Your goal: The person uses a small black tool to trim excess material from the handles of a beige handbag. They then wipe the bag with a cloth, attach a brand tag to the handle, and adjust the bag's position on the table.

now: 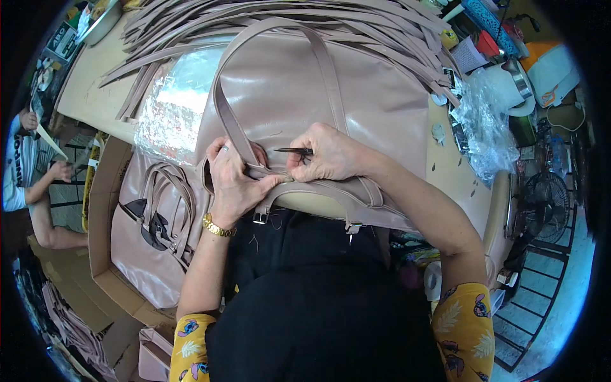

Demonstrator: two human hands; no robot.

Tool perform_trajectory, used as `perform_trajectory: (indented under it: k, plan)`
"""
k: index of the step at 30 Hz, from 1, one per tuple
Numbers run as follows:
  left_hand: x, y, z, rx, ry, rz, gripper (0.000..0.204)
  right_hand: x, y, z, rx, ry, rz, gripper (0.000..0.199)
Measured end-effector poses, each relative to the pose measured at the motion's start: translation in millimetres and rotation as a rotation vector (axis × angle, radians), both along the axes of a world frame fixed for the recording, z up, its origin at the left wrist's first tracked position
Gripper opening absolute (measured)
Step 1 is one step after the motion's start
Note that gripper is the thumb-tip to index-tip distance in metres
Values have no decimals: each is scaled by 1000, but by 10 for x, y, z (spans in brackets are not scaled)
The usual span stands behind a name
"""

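Note:
A dusty-pink handbag (382, 102) of smooth leather-like material lies on the table in front of me, its long strap (328, 70) looped over it. My left hand (232, 175), wearing a gold watch, is closed on the bag's near edge beside the strap. My right hand (328, 156) grips a thin dark pointed tool (294, 151) whose tip points left; its exact kind is hidden. The right fingertips press on the edge, close to my left thumb. Nearer to me, a curved strap with metal buckles (259, 219) hangs over my dark apron.
Many pink strips (184, 32) are piled across the far table. Clear plastic packaging (178, 95) lies left of the bag. A cardboard box (105, 191) at left holds more pink bags (143, 254). A black fan (544, 207) stands right. Another person's hand (60, 170) shows far left.

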State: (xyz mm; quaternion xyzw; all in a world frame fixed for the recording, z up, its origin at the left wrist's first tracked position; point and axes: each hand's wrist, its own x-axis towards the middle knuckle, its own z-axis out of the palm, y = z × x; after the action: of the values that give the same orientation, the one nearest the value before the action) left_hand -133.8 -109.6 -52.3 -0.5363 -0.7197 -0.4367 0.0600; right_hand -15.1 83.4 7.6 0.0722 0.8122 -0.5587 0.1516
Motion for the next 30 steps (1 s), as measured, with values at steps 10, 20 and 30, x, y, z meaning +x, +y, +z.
perform_trajectory:
  k: [10,20,30]
  plan:
    - [-1,-18,-24,-13,8,-13,47,4,32,18,-16,44,58,21]
    - [-22,-16,-34,-53,15,-9,51,5,75,-88,-47,112,101,24]
    - [-25,1,-28,-67,46,-7,54,-22,36,-160,-52,94,-38,24]
